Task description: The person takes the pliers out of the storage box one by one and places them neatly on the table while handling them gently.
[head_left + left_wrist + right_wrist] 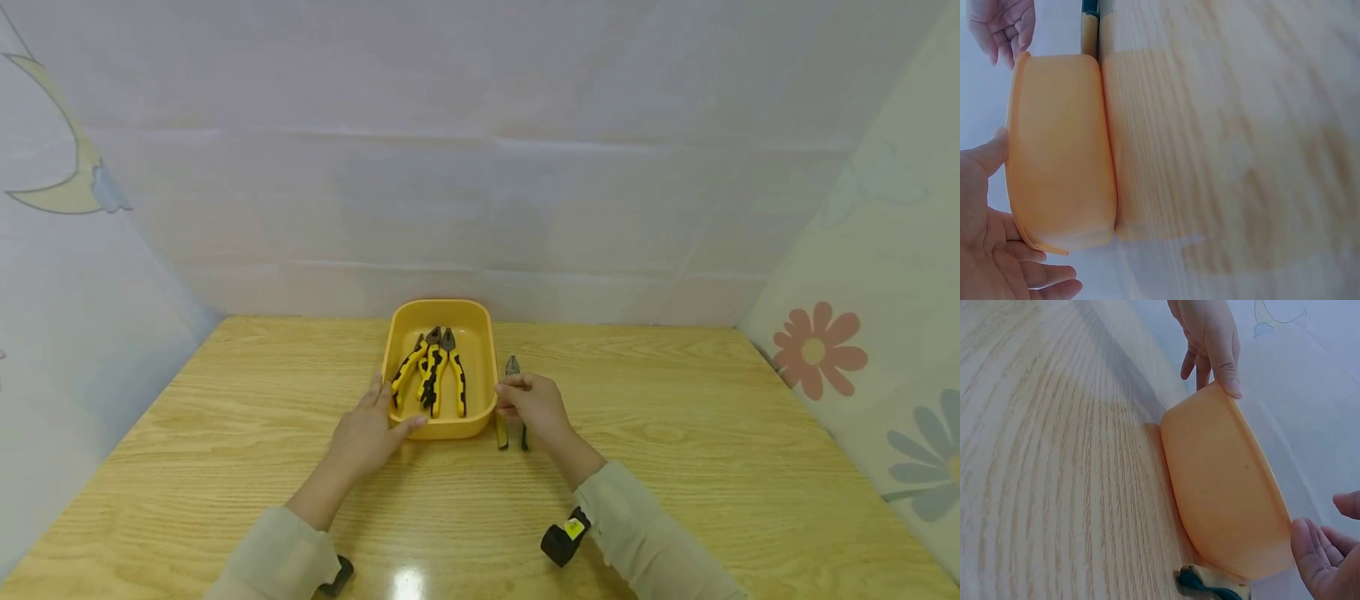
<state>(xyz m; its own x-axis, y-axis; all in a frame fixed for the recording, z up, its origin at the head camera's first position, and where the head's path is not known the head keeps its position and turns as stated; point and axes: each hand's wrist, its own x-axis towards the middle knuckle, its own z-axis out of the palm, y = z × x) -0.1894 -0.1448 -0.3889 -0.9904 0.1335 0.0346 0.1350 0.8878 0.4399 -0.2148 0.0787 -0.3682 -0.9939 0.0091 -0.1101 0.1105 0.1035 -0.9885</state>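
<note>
A yellow plastic tray (442, 430) stands on the table, holding several pliers (461, 392) with yellow-and-black handles. My left hand (363, 437) rests on its near left corner, with the thumb on the front rim and extended fingers along the left side. My right hand (538, 410) is at the right rim. Its fingertips meet the rim in the right wrist view, and the thumb (1347, 505) stands apart from them. Under that hand, another pair of pliers (502, 435) lies on the table beside the tray, its handles yellow and dark green and its middle hidden.
The wooden table (675, 400) runs back to a pale sheeted wall (420, 200), close behind the tray. Side panels carry a moon (82, 158) on the left and flowers (813, 352) on the right. A black wrist device (564, 537) hangs at the right sleeve.
</note>
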